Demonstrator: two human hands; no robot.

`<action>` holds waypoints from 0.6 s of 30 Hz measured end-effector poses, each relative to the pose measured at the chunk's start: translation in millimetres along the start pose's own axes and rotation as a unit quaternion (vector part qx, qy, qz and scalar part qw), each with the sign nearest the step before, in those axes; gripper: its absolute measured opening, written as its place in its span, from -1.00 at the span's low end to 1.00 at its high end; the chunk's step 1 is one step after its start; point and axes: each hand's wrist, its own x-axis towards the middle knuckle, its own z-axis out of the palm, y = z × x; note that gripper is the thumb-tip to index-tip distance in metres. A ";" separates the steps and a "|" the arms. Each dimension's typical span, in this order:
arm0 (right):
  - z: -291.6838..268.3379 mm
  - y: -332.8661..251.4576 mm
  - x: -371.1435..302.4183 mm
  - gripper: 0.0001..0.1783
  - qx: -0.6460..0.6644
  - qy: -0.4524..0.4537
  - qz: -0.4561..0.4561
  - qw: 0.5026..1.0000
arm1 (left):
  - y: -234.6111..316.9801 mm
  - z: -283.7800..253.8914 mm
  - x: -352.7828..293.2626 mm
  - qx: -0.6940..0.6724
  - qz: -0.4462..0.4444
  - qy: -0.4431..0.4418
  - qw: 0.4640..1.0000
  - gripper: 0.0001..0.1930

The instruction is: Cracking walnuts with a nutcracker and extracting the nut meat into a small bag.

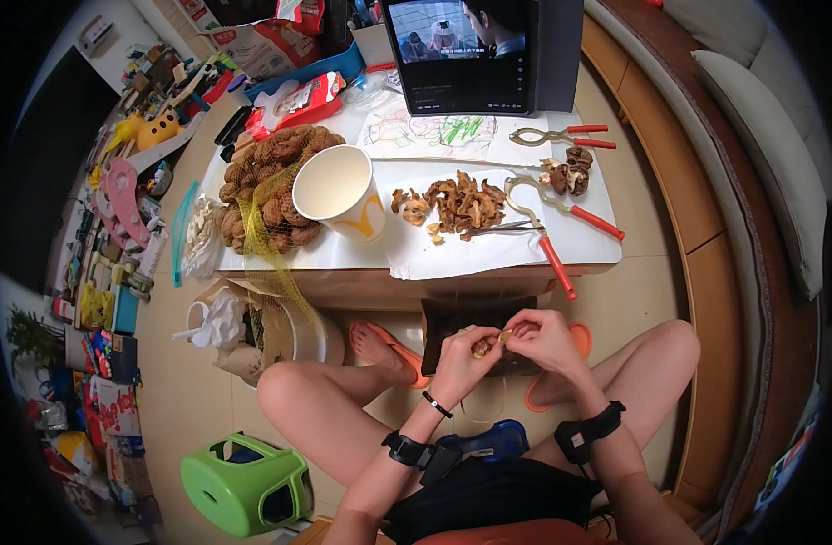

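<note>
Over my lap, in front of the table, both hands meet at the fingertips. My left hand (pixel 464 361) is closed around brownish walnut pieces (pixel 482 347). My right hand (pixel 545 340) pinches a small pale bit of walnut (pixel 505 336) against the left fingertips. Beneath them is a dark open box (pixel 437 324). On a white paper sheet (pixel 434 261) lies a heap of walnut kernels (pixel 470 202). Beside it rests a red-handled nutcracker (pixel 549 245), with a thin metal pick (pixel 502 227) next to it. A few cracked walnuts (pixel 575 170) sit at the table's right.
A white paper cup (pixel 334 186) stands beside a yellow net bag of walnuts (pixel 275 186). Behind are a tablet (pixel 461 86) playing a video and a second nutcracker (pixel 561 136). A waste bin (pixel 316 336) and green stool (pixel 243 486) stand left on the floor.
</note>
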 end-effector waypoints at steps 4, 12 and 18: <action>2.5 5.1 0.8 -0.85 0.025 -0.005 -0.002 1.000 | 1.2 -1.7 -1.6 0.004 -0.004 0.009 1.000 -0.83; 6.4 6.4 -0.7 -0.89 0.200 0.020 0.035 0.979 | -28.6 2.9 -0.5 -0.164 -0.158 0.030 0.973 -0.78; 24.9 -106.7 -20.7 -0.88 -0.066 0.085 -0.216 0.971 | -94.5 14.7 -7.2 -0.126 -0.194 0.014 0.973 -0.69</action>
